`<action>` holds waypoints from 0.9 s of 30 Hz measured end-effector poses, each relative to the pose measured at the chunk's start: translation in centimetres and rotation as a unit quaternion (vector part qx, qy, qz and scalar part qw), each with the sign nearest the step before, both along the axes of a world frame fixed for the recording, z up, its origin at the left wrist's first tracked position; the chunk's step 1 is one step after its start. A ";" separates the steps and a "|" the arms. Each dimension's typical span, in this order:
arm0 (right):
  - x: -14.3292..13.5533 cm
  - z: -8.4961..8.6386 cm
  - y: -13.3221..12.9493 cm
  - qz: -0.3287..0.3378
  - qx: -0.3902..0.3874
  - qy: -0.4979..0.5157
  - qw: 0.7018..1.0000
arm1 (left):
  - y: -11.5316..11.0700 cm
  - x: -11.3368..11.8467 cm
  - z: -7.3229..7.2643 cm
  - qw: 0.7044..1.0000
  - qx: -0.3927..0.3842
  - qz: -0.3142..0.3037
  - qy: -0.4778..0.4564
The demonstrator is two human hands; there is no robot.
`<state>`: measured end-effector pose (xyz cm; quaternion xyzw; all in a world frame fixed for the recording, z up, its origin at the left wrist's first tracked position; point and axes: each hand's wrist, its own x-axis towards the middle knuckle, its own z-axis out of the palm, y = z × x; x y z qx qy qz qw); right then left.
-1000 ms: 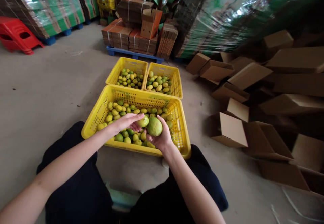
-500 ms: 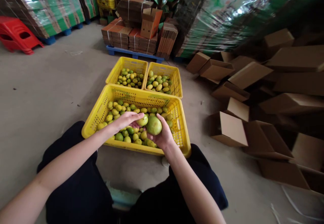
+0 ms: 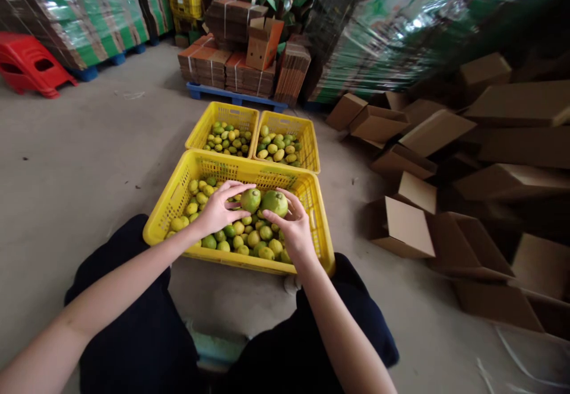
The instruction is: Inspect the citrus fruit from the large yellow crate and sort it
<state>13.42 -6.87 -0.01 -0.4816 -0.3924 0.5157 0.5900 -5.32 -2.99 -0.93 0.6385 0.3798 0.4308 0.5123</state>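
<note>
Above the large yellow crate, my left hand is closed on a small green lemon, thumb below and fingers on top. My right hand grips a larger green lemon beside it, with the stem end facing up. The two fruits are close together, side by side. Under my hands lie many yellow and green lemons in the crate. Part of that fruit is hidden by my hands and wrists.
Two smaller yellow crates, left and right, hold more lemons behind the large one. Open cardboard boxes are heaped on the right. Flattened cartons sit on a blue pallet. A red stool stands left; people work at the back.
Both hands have risen a little and turned the fruits, so their stem ends now show. My right hand has rolled from under its lemon to its side.
</note>
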 end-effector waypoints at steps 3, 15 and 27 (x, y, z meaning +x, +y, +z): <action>0.1 -0.1 0.0 -0.013 -0.007 0.011 1.000 | 0.2 -0.2 -0.1 0.999 -0.033 -0.004 -0.032; -0.8 -0.8 0.3 0.040 -0.099 0.127 0.986 | -0.2 0.8 -1.0 0.968 -0.199 -0.016 -0.152; -1.0 -1.1 0.6 0.013 -0.130 0.127 0.983 | 0.1 0.5 -0.9 0.978 -0.179 -0.007 -0.104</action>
